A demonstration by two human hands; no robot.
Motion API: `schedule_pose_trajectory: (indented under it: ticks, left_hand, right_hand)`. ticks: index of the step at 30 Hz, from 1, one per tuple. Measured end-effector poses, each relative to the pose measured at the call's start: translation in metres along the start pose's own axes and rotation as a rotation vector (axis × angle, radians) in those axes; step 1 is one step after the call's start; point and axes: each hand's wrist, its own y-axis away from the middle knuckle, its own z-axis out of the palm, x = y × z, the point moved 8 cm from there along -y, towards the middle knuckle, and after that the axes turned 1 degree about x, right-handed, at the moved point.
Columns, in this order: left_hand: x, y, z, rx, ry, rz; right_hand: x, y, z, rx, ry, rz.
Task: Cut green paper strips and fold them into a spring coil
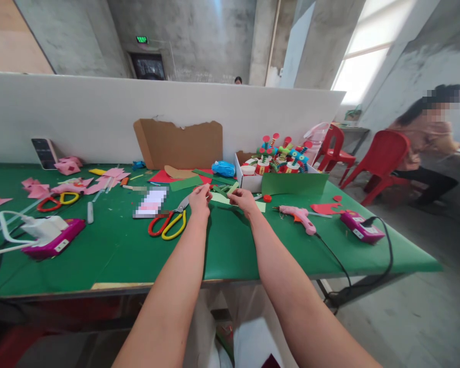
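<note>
My left hand (pixel 200 199) is pinched, its fingertips at the end of a green paper strip (pixel 219 191). Facing it, my right hand (pixel 244 199) pinches a light green paper strip (pixel 233 187) whose end sticks up above the fingers. Another pale green strip (pixel 220 199) spans the gap between my hands, and a pale piece (pixel 260 206) shows beyond my right wrist. Next to my left hand lie large scissors (pixel 172 223) with one red and one yellow handle. The fingers partly hide how the strips are joined or folded.
A white box (pixel 249 182) of spring-bodied figures stands behind my right hand. A pink glue gun (pixel 299 217) with its cord lies to the right, near a purple power strip (pixel 362 227). A phone (pixel 151 202) lies left. A person sits beyond the red chair (pixel 387 158).
</note>
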Motion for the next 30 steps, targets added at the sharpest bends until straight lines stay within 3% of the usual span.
schedule_pose_trajectory:
  ticks: [3,6,13,22,30]
  left_hand:
    - [-0.002,0.002,0.003,-0.023,-0.035,0.0]
    - [-0.008,0.009,0.016,-0.133,-0.147,0.003]
    - [-0.023,0.024,0.039,-0.365,-0.285,-0.027]
    - [-0.022,0.019,0.035,-0.346,-0.273,-0.003]
    - [-0.017,0.021,0.035,-0.328,-0.174,-0.026]
  right_hand:
    - [0.008,-0.001,-0.003,0.082,-0.202,0.078]
    - [0.013,-0.001,-0.001,0.125,-0.354,0.138]
    - [0.015,-0.001,0.004,0.151,-0.449,0.143]
    - [0.013,-0.002,0.008,0.113,-0.398,0.095]
    - [0.01,0.003,0.007,0.031,-0.482,0.218]
